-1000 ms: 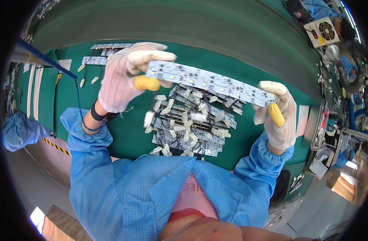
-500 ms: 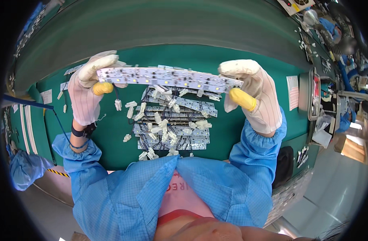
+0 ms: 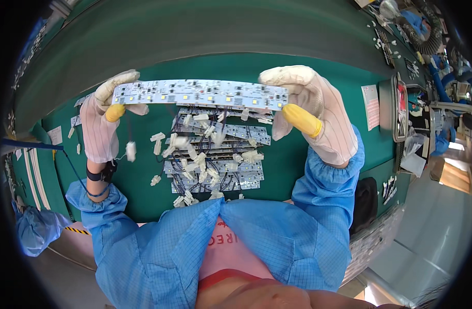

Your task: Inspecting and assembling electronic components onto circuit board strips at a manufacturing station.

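Note:
Between my hands I hold up a long white LED circuit board (image 3: 200,92), its component side showing. My left hand (image 3: 110,103), in a white striped glove with a yellow thumb cover, pinches the board's left end. The right end is gripped by my right hand (image 3: 310,105), gloved the same way. A white connector (image 3: 131,151) dangles on a thin wire near my left wrist. Below the held board lies a stack of similar LED boards (image 3: 246,135) with dark wires and several white plug connectors (image 3: 200,160) on top.
The boards lie on a green mat (image 3: 138,188). A dark grey raised ledge (image 3: 205,36) runs along the far side. To the right stand a metal tray (image 3: 399,108) and a printed sheet (image 3: 371,107). A blue cord (image 3: 76,170) runs to my left wristband (image 3: 98,176).
Both hands have shifted left with the board, and its right end now sits higher, so it looks more level. The dangling connector has swung left.

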A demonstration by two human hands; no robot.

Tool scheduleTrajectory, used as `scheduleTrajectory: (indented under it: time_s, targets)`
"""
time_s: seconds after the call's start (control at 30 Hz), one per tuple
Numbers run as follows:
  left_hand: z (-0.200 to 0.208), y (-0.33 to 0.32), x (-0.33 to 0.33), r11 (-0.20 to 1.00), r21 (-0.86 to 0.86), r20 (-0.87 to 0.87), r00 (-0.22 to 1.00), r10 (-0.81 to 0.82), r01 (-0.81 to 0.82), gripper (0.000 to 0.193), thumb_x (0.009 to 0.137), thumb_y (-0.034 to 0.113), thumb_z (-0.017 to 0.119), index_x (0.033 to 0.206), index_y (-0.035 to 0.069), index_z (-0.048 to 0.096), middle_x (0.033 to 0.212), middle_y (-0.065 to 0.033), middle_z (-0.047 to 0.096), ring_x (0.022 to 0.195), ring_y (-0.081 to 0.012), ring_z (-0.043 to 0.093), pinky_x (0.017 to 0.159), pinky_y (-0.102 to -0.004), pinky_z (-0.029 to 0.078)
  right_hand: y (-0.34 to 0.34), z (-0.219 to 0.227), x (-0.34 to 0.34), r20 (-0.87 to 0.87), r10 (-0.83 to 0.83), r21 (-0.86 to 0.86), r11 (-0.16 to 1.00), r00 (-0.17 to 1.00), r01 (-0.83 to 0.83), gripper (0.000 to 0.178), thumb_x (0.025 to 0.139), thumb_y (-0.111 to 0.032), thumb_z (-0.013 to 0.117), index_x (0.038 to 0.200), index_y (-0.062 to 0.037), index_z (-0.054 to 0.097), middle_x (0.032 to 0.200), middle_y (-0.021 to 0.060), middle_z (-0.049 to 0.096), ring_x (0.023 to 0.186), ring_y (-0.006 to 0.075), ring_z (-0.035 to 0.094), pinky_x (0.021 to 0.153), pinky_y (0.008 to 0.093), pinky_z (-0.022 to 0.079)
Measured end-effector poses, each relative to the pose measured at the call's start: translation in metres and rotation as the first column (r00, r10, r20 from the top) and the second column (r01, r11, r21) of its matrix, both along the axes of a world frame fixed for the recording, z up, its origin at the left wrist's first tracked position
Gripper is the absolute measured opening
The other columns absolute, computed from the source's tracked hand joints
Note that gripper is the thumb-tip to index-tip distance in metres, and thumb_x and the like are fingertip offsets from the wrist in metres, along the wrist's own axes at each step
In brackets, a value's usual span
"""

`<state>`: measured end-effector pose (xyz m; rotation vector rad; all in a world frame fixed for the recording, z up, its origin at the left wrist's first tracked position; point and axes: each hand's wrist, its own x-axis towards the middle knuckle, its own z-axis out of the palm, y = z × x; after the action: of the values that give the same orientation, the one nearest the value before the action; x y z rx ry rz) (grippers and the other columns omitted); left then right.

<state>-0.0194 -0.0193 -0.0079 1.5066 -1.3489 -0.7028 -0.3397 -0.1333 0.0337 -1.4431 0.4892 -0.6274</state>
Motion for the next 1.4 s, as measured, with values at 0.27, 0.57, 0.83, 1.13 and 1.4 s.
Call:
scheduleTrajectory:
  time_s: [0.27,0.57,0.83,1.13,1.4]
  targets:
    - [0.002,0.008,-0.003,0.988,-0.136,-0.213,0.972,-0.102,0.074,0.053,0.082,0.02,0.072,0.126,-0.005,0.056,0.1,-0.0111,0.068,0.082,-0.0167,0.069,0.076,-0.0246,0.053,0.002,-0.001,0.013,-0.183,-0.207,-0.186,0.967,0.961,0.173,0.078,0.08,-0.063,0.065,0.121,0.0016,0.054,0.084,0.0061,0.062,0.061,0.0088,0.056,0.058,0.0194,0.041]
    - [0.011,0.007,-0.009,0.908,-0.402,0.249,0.968,-0.013,0.116,0.045,0.068,0.016,0.083,0.111,0.01,0.07,0.077,-0.0026,0.068,0.065,-0.0054,0.06,0.057,-0.0247,0.044,-0.009,-0.016,0.012,-0.295,-0.231,-0.282,0.948,0.927,0.147,0.061,0.091,-0.053,0.056,0.12,0.0002,0.054,0.066,0.0015,0.057,0.058,0.0066,0.051,0.058,0.0189,0.037]
    - [-0.008,-0.005,0.006,0.996,-0.08,0.192,0.979,0.062,-0.048,0.036,0.088,0.027,0.067,0.122,0.014,0.064,0.074,0.0015,0.073,0.051,-0.0022,0.04,0.049,-0.0218,0.035,0.014,-0.002,0.015,-0.284,-0.229,-0.344,0.931,0.931,0.124,0.056,0.092,-0.049,0.058,0.121,-0.0011,0.053,0.066,0.0021,0.059,0.059,0.0083,0.056,0.058,0.0212,0.042]
    - [0.01,0.011,-0.001,0.997,-0.068,-0.12,0.991,-0.055,0.047,0.05,0.085,0.028,0.069,0.121,-0.006,0.059,0.098,-0.0099,0.069,0.076,-0.0144,0.069,0.076,-0.0257,0.053,-0.006,-0.01,0.016,-0.288,-0.224,-0.259,0.954,0.931,0.15,0.064,0.09,-0.054,0.058,0.121,0.0014,0.054,0.071,0.0041,0.062,0.057,0.0097,0.057,0.055,0.0202,0.043]
    - [0.01,0.016,0.005,0.995,-0.076,-0.046,0.997,-0.068,0.065,0.042,0.085,0.023,0.068,0.117,-0.004,0.062,0.105,-0.0116,0.067,0.074,-0.0149,0.069,0.074,-0.0263,0.055,-0.003,-0.011,0.02,-0.248,-0.23,-0.204,0.962,0.941,0.182,0.062,0.089,-0.05,0.061,0.121,0.0019,0.053,0.08,0.0066,0.064,0.057,0.009,0.056,0.056,0.0199,0.042]
